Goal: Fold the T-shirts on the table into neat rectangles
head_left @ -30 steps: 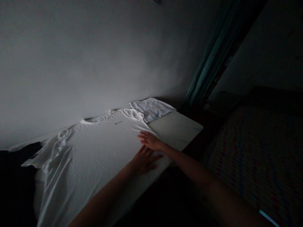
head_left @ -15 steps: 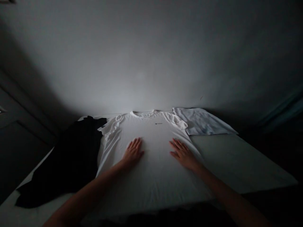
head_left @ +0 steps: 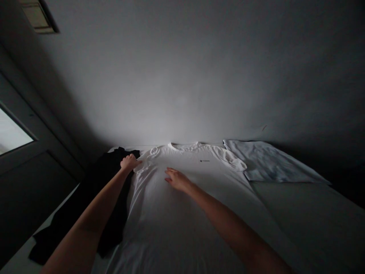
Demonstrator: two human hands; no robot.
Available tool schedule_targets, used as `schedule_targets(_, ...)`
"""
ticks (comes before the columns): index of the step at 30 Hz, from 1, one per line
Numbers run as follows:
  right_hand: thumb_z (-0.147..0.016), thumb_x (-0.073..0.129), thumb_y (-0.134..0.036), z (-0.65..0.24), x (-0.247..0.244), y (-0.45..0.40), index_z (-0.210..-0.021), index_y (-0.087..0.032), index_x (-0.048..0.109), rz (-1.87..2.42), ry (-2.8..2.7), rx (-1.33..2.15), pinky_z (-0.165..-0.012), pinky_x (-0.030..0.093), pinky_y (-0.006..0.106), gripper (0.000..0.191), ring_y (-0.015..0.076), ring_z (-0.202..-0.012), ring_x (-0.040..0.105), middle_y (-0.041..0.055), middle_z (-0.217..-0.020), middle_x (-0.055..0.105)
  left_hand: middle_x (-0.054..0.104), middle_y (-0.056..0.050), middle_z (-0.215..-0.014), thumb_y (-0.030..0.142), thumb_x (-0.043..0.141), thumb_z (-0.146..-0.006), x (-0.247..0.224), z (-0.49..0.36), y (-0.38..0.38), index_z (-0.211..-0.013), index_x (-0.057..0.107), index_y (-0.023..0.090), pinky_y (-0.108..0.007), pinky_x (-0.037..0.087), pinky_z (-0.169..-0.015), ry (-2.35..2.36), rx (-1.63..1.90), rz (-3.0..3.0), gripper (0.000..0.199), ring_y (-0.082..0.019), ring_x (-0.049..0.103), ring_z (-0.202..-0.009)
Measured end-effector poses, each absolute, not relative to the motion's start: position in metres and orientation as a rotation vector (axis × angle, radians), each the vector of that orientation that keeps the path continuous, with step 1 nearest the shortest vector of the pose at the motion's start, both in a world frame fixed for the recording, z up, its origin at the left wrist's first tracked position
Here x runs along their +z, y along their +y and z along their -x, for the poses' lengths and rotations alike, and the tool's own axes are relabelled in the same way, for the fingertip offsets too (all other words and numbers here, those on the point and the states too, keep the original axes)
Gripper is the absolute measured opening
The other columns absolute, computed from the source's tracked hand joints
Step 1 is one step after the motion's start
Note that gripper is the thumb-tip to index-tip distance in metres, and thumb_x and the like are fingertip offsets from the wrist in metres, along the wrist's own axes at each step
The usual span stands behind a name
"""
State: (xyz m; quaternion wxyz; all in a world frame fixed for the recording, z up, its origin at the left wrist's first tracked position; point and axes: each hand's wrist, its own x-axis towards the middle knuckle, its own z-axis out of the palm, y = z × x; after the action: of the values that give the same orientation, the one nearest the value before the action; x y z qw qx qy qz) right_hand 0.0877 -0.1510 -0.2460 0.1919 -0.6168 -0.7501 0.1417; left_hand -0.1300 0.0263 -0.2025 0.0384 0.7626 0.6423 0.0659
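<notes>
My left grip (head_left: 129, 162) now closed on the sleeve (head_left: 145, 163) of the white T-shirt (head_left: 185, 213), no longer flat, my right grip (head_left: 178, 180) open on its chest, black cloth (head_left: 118, 213) just beside my left grip

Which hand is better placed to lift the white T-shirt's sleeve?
Probably the left: the left hand is already at the sleeve of the white T-shirt, beside the black garment. The right hand sits farther in, on the shirt's chest.
</notes>
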Motion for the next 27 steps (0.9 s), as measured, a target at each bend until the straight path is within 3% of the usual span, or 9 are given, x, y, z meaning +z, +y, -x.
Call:
schedule_targets(3, -0.096, 0.053, -0.020, -0.056, -0.249, -0.107, -0.136, -0.013, 0.059, 1.734, -2.064, 0.406, -0.116, 0.038, 0.041, 0.041, 0.0252, -0.139, 0.048, 0.0170, -0.149, 0.051, 0.074, -0.007, -0.080, 0.037, 0.070, -0.072, -0.208, 0.136, 0.057, -0.086, 0.072, 0.016, -0.028, 0.053, -0.070, 1.851, 0.072, -2.206, 0.026, -0.026, 0.071, -0.084)
schedule_targets(6, -0.101, 0.046, -0.028, -0.038, -0.258, -0.086, -0.144, -0.010, 0.050, 1.783, -1.999, 0.384, -0.120, 0.031, 0.043, 0.048, 0.0259, -0.145, 0.039, 0.0190, -0.155, 0.042, 0.069, -0.002, -0.068, 0.029, 0.064, -0.076, -0.212, 0.144, 0.076, -0.079, 0.070, 0.016, -0.024, 0.050, -0.062, 1.824, 0.127, -2.207, 0.014, -0.020, 0.069, -0.070)
schedule_targets(8, -0.102, 0.043, -0.039, -0.031, -0.265, -0.083, -0.152, -0.007, 0.039, 1.836, -1.985, 0.384, -0.123, 0.021, 0.047, 0.060, 0.0274, -0.151, 0.026, 0.0201, -0.161, 0.030, 0.070, -0.003, -0.073, 0.025, 0.059, -0.080, -0.214, 0.148, 0.082, -0.087, 0.070, 0.016, -0.025, 0.050, -0.061, 1.854, 0.194, -2.217, 0.016, -0.020, 0.068, -0.071)
schedule_targets(11, -0.100, 0.042, -0.053, -0.027, -0.273, -0.086, -0.157, -0.008, 0.030, 1.869, -2.020, 0.391, -0.125, 0.011, 0.049, 0.074, 0.0286, -0.154, 0.015, 0.0185, -0.164, 0.020, 0.073, -0.007, -0.091, 0.018, 0.053, -0.083, -0.218, 0.148, 0.085, -0.100, 0.066, 0.016, -0.026, 0.050, -0.069, 1.915, 0.289, -2.266, 0.022, -0.022, 0.069, -0.087)
schedule_targets(15, -0.097, 0.042, -0.063, -0.028, -0.276, -0.089, -0.157, -0.013, 0.032, 1.857, -2.035, 0.345, -0.125, 0.009, 0.049, 0.078, 0.0288, -0.154, 0.014, 0.0165, -0.166, 0.018, 0.070, -0.009, -0.114, 0.015, 0.045, -0.087, -0.227, 0.142, 0.083, -0.110, 0.061, 0.021, -0.027, 0.048, -0.080, 1.895, 0.342, -2.387, 0.029, -0.023, 0.066, -0.105)
schedule_targets(19, -0.095, 0.042, -0.068, -0.029, -0.272, -0.090, -0.157, -0.017, 0.032, 1.887, -2.047, 0.355, -0.125, 0.007, 0.051, 0.081, 0.0289, -0.155, 0.012, 0.0153, -0.166, 0.016, 0.070, -0.008, -0.119, 0.017, 0.046, -0.087, -0.227, 0.140, 0.089, -0.108, 0.063, 0.023, -0.028, 0.049, -0.080, 1.860, 0.257, -2.430, 0.028, -0.023, 0.066, -0.104)
schedule_targets(24, -0.093, 0.050, -0.065, -0.027, -0.272, -0.091, -0.156, -0.017, 0.034, 1.840, -2.048, 0.325, -0.123, 0.011, 0.056, 0.081, 0.0321, -0.154, 0.014, 0.0172, -0.166, 0.016, 0.071, -0.022, -0.112, 0.029, 0.060, -0.080, -0.206, 0.119, 0.105, -0.102, 0.070, 0.013, -0.050, 0.048, -0.088, 2.041, 0.109, -2.379, 0.029, -0.040, 0.062, -0.111)
schedule_targets(27, -0.093, 0.052, -0.063, -0.025, -0.275, -0.085, -0.155, -0.014, 0.034, 1.815, -2.051, 0.307, -0.123, 0.012, 0.057, 0.082, 0.0341, -0.154, 0.013, 0.0185, -0.165, 0.017, 0.064, -0.026, -0.126, 0.028, 0.052, -0.087, -0.204, 0.070, 0.093, -0.120, 0.065, 0.009, -0.057, 0.041, -0.099, 1.885, 0.237, -2.596, 0.040, -0.042, 0.055, -0.124)
